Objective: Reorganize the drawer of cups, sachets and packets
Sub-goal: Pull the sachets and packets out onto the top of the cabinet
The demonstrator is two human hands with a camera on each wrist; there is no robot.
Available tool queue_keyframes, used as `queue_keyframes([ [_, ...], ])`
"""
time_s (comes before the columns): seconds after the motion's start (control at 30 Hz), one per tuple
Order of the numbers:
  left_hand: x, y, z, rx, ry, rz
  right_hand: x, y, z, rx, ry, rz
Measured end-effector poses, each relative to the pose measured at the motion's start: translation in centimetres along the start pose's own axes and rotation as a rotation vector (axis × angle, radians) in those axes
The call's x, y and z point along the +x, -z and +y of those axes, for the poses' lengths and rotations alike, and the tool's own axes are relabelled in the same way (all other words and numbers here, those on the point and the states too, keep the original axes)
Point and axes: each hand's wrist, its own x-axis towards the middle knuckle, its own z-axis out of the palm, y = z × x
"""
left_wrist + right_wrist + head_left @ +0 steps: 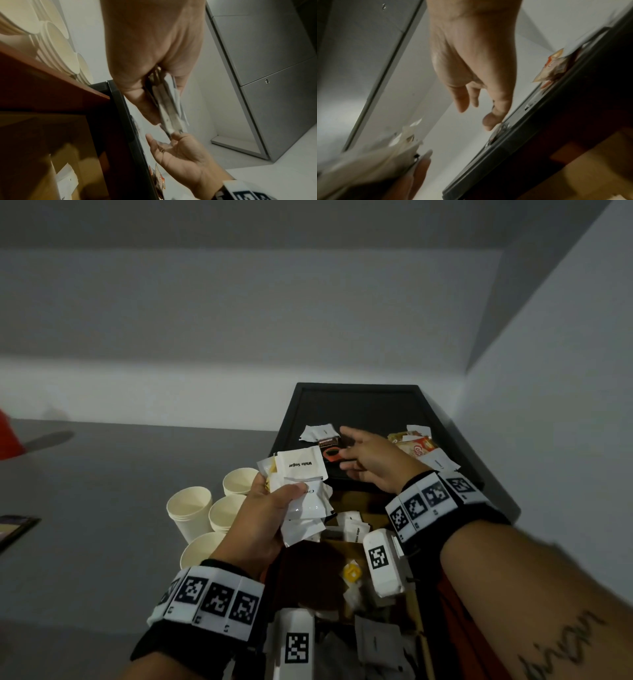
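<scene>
My left hand (281,494) grips a fanned stack of white sachets (303,474), the top one marked "White Sugar", held above the open wooden drawer (346,542). In the left wrist view the stack of sachets (169,108) sits pinched between thumb and fingers. My right hand (352,457) reaches over the black tray (359,402), fingers relaxed and spread, holding nothing. Its fingertips hover by an orange-and-black packet (330,455). In the right wrist view the thumb of the right hand (471,67) nears the tray rim (513,142). Several cream paper cups (190,508) stand left of the drawer.
On the tray lie white sachets (318,432) at the left and orange creamer packets (418,445) at the right. More white sachets and a yellow item (352,573) lie in the drawer. A wall runs close on the right. A red object (8,440) sits at the far left.
</scene>
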Motion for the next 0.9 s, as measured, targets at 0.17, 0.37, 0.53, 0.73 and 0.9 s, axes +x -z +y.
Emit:
queue_keyframes([
  [0.17,1.4,-0.2,-0.4,0.010,-0.007,0.027,-0.8,0.3,0.6,-0.093,0.079,-0.039],
  [0.37,3.0,-1.0,-1.3,0.020,-0.036,0.025,-0.9,0.7,1.6,-0.379,0.233,-0.216],
  [0.53,3.6,-1.6,-1.9,0.027,-0.041,0.001,-0.2,1.0,2.3,-0.327,0.247,-0.181],
  [0.73,4.0,-1.5,-1.8,0.006,-0.015,0.006,0.3,1.1,2.2,-0.254,0.237,-0.169],
  [0.9,4.2,-1.6,-1.7,-0.028,0.001,0.048,0.8,2.2,1.6,-0.211,0.226,-0.051],
])
